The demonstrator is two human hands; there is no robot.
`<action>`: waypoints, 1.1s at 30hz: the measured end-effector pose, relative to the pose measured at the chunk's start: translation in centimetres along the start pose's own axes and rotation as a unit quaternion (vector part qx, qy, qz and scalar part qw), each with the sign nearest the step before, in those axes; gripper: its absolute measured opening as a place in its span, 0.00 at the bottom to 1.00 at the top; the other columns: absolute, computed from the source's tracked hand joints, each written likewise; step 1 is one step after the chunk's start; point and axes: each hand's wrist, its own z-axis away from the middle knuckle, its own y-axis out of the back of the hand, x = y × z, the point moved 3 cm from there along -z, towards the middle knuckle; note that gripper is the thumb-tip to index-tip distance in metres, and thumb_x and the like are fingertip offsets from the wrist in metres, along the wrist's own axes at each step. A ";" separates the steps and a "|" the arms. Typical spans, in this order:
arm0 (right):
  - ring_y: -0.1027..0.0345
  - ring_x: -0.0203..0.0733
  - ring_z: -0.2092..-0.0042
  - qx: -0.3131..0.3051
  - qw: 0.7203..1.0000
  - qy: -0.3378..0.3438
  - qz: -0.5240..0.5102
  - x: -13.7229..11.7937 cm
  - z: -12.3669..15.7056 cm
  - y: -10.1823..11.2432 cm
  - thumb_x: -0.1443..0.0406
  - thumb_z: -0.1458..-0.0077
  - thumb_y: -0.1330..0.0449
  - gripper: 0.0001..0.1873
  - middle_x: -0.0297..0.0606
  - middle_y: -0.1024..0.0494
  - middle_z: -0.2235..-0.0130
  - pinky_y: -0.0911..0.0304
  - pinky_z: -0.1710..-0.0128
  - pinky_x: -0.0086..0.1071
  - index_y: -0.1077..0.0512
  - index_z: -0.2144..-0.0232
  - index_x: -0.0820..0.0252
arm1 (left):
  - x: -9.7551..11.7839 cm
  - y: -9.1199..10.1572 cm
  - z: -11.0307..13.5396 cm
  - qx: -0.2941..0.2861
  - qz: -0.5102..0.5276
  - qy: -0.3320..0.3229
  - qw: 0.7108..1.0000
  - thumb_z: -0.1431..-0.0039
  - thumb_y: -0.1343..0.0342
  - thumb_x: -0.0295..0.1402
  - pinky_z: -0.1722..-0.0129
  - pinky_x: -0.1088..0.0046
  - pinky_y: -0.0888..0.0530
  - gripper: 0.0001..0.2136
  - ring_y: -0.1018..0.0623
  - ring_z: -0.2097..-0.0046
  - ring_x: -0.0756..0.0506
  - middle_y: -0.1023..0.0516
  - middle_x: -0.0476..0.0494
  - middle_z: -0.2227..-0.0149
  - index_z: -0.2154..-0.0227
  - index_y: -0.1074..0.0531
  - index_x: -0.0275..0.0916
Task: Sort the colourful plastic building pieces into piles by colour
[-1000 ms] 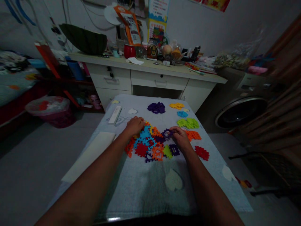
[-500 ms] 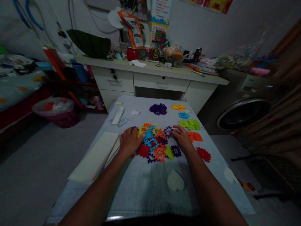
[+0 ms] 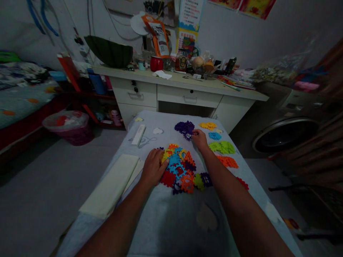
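Note:
A mixed heap of plastic interlocking pieces (image 3: 177,167) in several colours lies in the middle of the cloth-covered table (image 3: 184,221). My left hand (image 3: 155,166) rests flat against the heap's left side, fingers extended and holding nothing. Farther back, my right hand (image 3: 199,139) pinches a purple interlocking piece (image 3: 188,136) at the near edge of the purple pile (image 3: 183,126). Sorted piles run down the right side: yellow (image 3: 208,125), blue (image 3: 214,136), green (image 3: 222,146), orange (image 3: 227,161), and red (image 3: 242,183), partly hidden by my right forearm.
Left of the heap lie a folded cream sheet (image 3: 111,185) and a narrow white box (image 3: 138,135). Behind the table stands a white desk (image 3: 187,95) with crowded top. A washing machine (image 3: 284,121) is at the right, and a lined waste bin (image 3: 68,126) at the left.
My right hand has carried the purple piece from beside the mixed heap back to the purple pile. My left hand stays at the heap. The view has shifted slightly.

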 end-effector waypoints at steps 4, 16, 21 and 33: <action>0.34 0.40 0.67 -0.006 0.999 0.003 0.034 -0.1 -1.8 -1.4 0.67 0.64 0.45 0.11 0.32 0.27 0.73 0.35 0.61 0.35 0.28 0.72 0.58 | -0.2 -0.1 -0.1 0.002 0.026 0.001 1.000 0.36 0.54 0.45 0.35 0.53 0.39 0.22 0.37 0.36 0.38 0.31 0.37 0.41 0.44 0.33 0.42; 0.29 0.44 0.57 -0.008 0.999 -0.001 0.053 -1.0 -2.3 -2.1 0.70 0.62 0.47 0.18 0.38 0.21 0.62 0.35 0.50 0.39 0.25 0.66 0.60 | -0.4 -0.5 -0.4 -0.009 0.014 -0.021 1.000 0.35 0.54 0.47 0.34 0.55 0.39 0.23 0.38 0.35 0.38 0.34 0.37 0.40 0.43 0.33 0.41; 0.29 0.44 0.59 -0.031 0.999 0.010 0.005 -1.3 0.0 0.9 0.68 0.59 0.45 0.15 0.39 0.21 0.61 0.33 0.53 0.40 0.26 0.65 0.60 | -0.5 -0.5 -0.4 -0.006 0.004 -0.016 1.000 0.35 0.54 0.46 0.34 0.53 0.41 0.23 0.40 0.34 0.36 0.35 0.37 0.39 0.43 0.33 0.41; 0.30 0.41 0.60 -0.311 0.928 0.033 0.204 -2.5 11.3 10.3 0.65 0.51 0.36 0.17 0.41 0.23 0.56 0.35 0.56 0.36 0.25 0.57 0.59 | -0.7 -0.7 -0.5 -0.008 -0.010 -0.048 0.999 0.35 0.55 0.47 0.37 0.51 0.38 0.23 0.34 0.39 0.36 0.31 0.36 0.43 0.45 0.32 0.38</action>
